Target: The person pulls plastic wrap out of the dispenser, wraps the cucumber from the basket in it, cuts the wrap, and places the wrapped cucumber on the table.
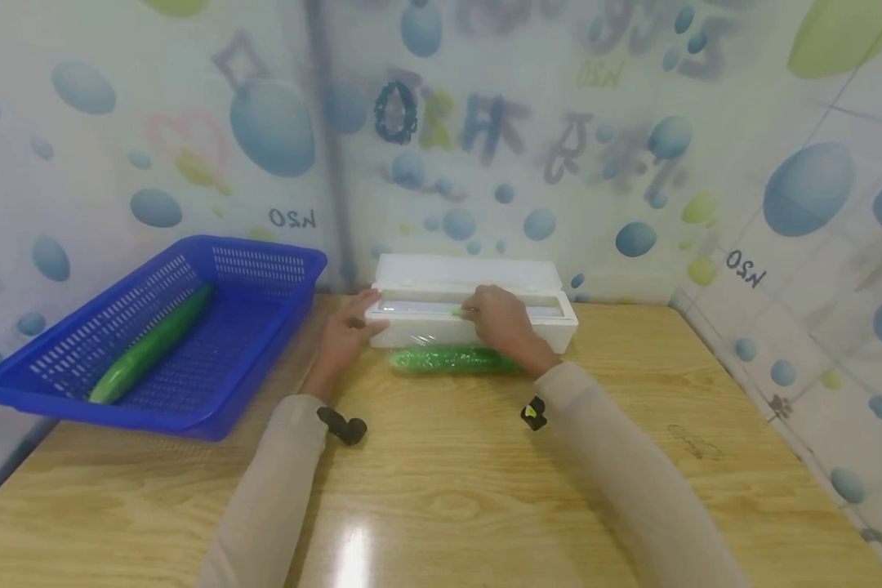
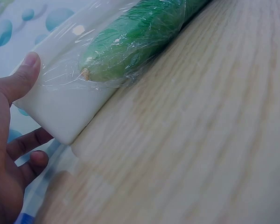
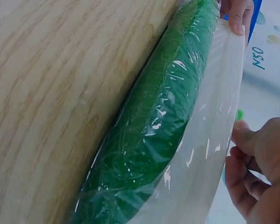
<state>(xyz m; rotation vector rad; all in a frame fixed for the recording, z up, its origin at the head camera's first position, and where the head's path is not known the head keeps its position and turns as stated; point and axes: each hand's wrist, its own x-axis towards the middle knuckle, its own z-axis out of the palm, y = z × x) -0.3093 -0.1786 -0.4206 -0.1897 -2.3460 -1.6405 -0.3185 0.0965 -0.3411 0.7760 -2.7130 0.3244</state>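
The desk (image 1: 426, 482) lies open right before me, leaving room to draw straight back. The film-wrapped cucumber (image 1: 444, 360) lines the front of the white box (image 1: 412, 332) and bars a low approach; the raised lid (image 1: 466, 270) stands behind. My left grip (image 1: 344, 333) partly fills the gap toward the blue basket (image 1: 154, 420). Rightward, passage runs to the wall (image 1: 808, 327).

1 blue basket (image 1: 103, 414), slotted sides, on desk (image 1: 448, 506) at L edge, nr far L corner. 1 green cucumber (image 1: 156, 341) inside, lying along basket's L side. Back wall (image 1: 544, 196) past desk's far edge: blue spots (image 1: 273, 129), green spots (image 1: 701, 207), lettering (image 1: 435, 118), 1 pink heart (image 1: 219, 143). R wall (image 1: 838, 327) by desk's R edge, also spotted. Faint mark (image 1: 694, 443) on desktop twd R edge; glare (image 1: 354, 555) nr front edge.
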